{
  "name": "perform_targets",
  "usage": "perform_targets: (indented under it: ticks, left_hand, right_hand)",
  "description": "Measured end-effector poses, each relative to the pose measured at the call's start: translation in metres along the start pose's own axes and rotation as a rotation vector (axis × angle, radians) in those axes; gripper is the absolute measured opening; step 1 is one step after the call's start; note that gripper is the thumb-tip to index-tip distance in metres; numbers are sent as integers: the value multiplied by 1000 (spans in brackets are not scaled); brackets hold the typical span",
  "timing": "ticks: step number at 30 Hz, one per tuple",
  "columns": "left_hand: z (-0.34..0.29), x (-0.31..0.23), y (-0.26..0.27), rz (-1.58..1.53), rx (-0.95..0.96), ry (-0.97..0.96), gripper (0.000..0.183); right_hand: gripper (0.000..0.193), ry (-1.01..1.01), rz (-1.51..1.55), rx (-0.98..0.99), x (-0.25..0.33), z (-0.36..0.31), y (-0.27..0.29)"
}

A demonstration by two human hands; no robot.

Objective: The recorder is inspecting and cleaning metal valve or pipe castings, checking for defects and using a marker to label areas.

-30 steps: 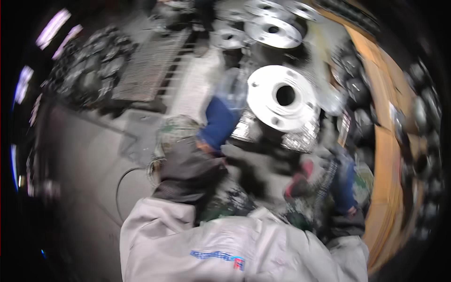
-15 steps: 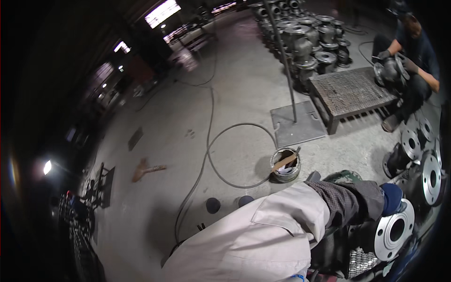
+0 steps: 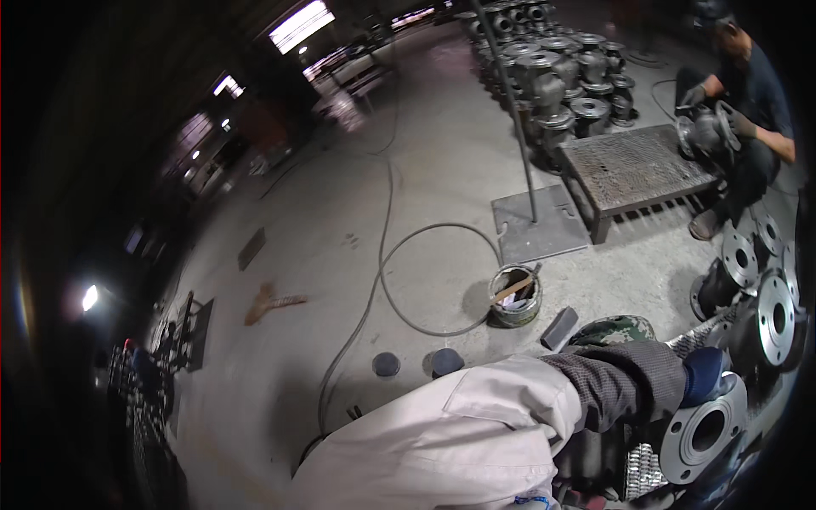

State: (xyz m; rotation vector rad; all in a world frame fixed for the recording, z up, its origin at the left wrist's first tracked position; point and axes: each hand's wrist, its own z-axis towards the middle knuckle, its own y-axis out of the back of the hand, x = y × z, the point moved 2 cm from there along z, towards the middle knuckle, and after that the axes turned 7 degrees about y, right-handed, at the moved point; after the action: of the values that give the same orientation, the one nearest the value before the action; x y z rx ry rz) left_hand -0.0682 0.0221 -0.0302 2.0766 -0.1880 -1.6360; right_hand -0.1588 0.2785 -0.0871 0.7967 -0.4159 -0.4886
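Observation:
My left arm, in a pale sleeve with a dark checked cuff, stretches across to the lower right. My left hand (image 3: pixel 705 375), in a blue glove, is closed over the upper rim of a grey metal flange (image 3: pixel 678 444) with bolt holes and a large centre bore. The flange is the end of a dark pipe fitting whose body is mostly hidden by my arm. My right hand cannot be picked out; a dark blue shape below the flange is too dim to name. More flanged fittings (image 3: pixel 775 320) stand just beyond my left hand.
A person (image 3: pixel 756 102) sits at the far right holding a flanged fitting beside a low metal table (image 3: pixel 633 170). Stacked fittings (image 3: pixel 552 81) stand behind. On the floor are a bucket (image 3: pixel 515 314), a looped cable (image 3: pixel 384 276), a dark block (image 3: pixel 558 329), round discs (image 3: pixel 387 365) and a rusty hammer-shaped tool (image 3: pixel 270 303).
My left hand and the flange have shifted slightly down and left, and the flange is tilted more. The dark block and camouflage cloth beyond my sleeve show more fully.

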Motion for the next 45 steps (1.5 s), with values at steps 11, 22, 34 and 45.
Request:
perform_targets:
  ticks: [11,22,34,45]
  left_hand:
    - [9,-18,-21,-222,-80,-331,25]
    - [27,22,3,-20,-86,-673,21]
    - [20,35,49,-366,126,-32,55]
    - [-11,-14,54,433,-310,-782,22]
  right_hand:
    - [43,173,-145,-36,-43,-70,11]
    - [33,-624,691,-72,46,-19,25]
    - [29,-752,877,-173,142,44,42]
    - [34,-901,1104,-61,154,49,44]
